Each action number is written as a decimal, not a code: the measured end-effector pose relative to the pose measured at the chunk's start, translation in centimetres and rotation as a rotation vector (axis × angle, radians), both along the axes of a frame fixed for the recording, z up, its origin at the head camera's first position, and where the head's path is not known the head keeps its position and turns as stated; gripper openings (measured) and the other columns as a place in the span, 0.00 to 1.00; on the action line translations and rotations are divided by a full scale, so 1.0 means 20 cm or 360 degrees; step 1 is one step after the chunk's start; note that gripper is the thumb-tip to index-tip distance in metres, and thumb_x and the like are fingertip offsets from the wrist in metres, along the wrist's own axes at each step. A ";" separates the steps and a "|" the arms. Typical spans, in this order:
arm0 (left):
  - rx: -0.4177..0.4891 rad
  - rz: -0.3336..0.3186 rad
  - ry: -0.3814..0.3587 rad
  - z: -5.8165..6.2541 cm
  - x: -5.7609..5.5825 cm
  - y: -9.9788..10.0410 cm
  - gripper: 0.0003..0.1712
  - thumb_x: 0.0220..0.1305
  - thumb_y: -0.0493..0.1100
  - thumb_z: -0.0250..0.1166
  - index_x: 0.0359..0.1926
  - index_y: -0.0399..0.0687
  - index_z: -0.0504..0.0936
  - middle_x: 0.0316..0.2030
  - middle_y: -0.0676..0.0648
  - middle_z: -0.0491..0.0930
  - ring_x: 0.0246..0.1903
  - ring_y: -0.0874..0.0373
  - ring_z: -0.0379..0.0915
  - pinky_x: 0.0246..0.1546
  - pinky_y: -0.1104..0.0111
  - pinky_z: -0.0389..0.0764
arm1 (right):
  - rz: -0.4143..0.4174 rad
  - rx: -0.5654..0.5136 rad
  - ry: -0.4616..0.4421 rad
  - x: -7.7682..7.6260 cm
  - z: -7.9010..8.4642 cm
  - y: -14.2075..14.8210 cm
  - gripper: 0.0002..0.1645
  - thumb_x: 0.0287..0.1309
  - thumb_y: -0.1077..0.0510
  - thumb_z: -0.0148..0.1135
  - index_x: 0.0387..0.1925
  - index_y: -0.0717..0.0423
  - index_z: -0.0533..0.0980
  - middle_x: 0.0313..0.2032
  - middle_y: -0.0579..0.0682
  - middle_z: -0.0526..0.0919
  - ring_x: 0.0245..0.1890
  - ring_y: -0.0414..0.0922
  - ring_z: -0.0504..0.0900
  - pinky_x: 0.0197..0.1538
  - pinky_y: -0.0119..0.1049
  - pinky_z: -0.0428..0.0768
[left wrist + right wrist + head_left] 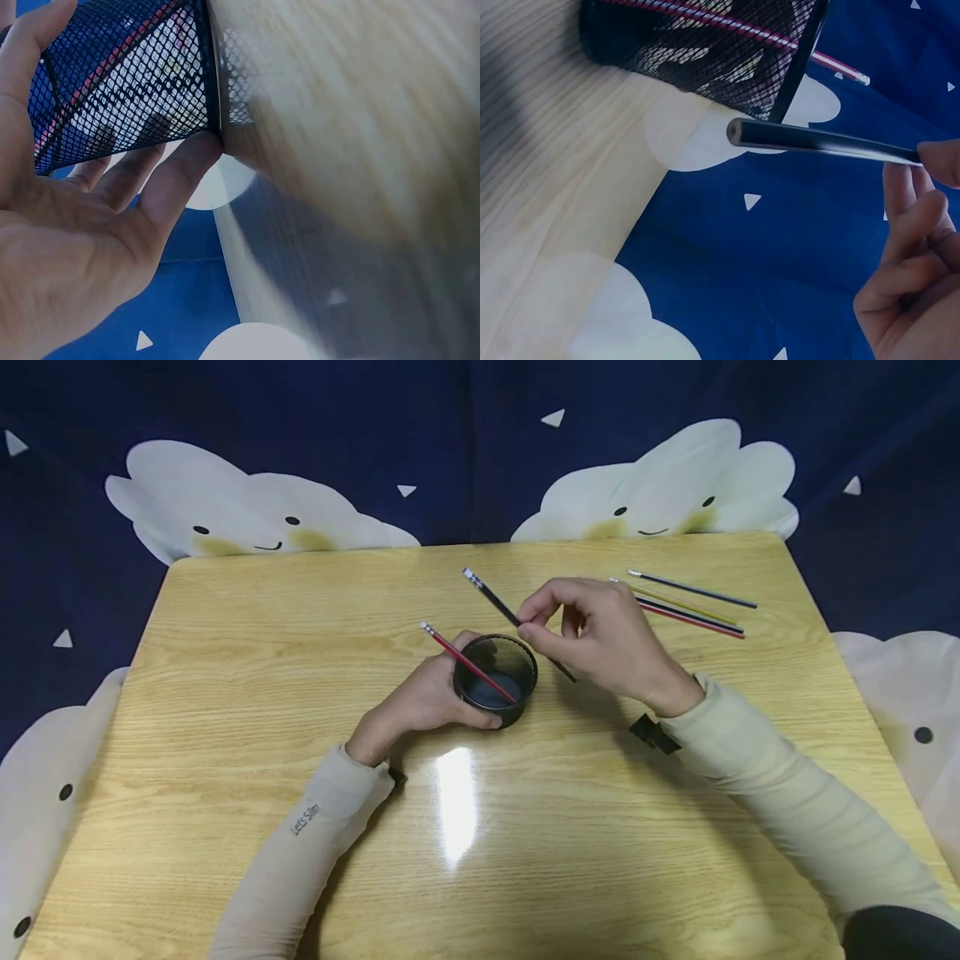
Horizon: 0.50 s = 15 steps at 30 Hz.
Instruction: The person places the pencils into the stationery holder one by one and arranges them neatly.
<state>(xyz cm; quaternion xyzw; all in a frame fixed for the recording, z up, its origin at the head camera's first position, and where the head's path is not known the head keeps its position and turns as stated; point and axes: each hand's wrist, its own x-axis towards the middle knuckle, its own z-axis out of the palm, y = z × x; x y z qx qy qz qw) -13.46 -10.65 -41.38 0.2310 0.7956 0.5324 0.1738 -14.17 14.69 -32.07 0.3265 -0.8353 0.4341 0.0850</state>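
My left hand (431, 689) grips a black mesh pencil cup (517, 714) standing on the table, thumb on the near side and fingers round the far side. In the left wrist view the mesh wall (150, 97) lies against the fingers. One red pencil (465, 662) leans inside it, white eraser end sticking out over the rim to the upper left. Between thumb and forefinger, my right hand (600, 631) pinches a black pencil (495, 600) just right of the cup. Its eraser end points up-left, and its unsharpened end (736, 132) shows in the right wrist view beside the rim.
Several pencils lie at the table's back right: a dark one (693, 587) on its own, and a yellow one (686, 603) close by a red one (701, 622). A dark blue curtain (472, 443) with cloud prints hangs behind the wooden table (262, 643).
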 end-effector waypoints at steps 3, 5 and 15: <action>0.0000 0.0007 -0.0005 0.00 0.00 0.00 0.57 0.43 0.39 0.91 0.72 0.46 0.70 0.61 0.45 0.82 0.60 0.51 0.78 0.68 0.56 0.72 | 0.0031 -0.0086 0.0004 0.00 0.00 -0.02 0.05 0.64 0.64 0.77 0.40 0.55 0.88 0.33 0.40 0.88 0.18 0.40 0.71 0.24 0.30 0.66; -0.0003 0.0010 -0.0008 0.01 0.00 0.00 0.56 0.43 0.39 0.91 0.72 0.47 0.70 0.60 0.46 0.83 0.60 0.52 0.78 0.68 0.57 0.72 | 0.0037 -0.0136 -0.0002 0.00 0.00 -0.04 0.05 0.64 0.64 0.77 0.40 0.55 0.88 0.34 0.40 0.88 0.18 0.40 0.71 0.23 0.30 0.66; 0.0002 0.0005 -0.0027 0.00 0.00 0.00 0.56 0.44 0.40 0.91 0.72 0.47 0.70 0.59 0.47 0.83 0.59 0.52 0.79 0.67 0.56 0.73 | 0.0069 -0.0381 -0.0003 0.01 0.01 -0.08 0.05 0.66 0.64 0.74 0.42 0.60 0.88 0.37 0.44 0.90 0.17 0.41 0.69 0.21 0.31 0.64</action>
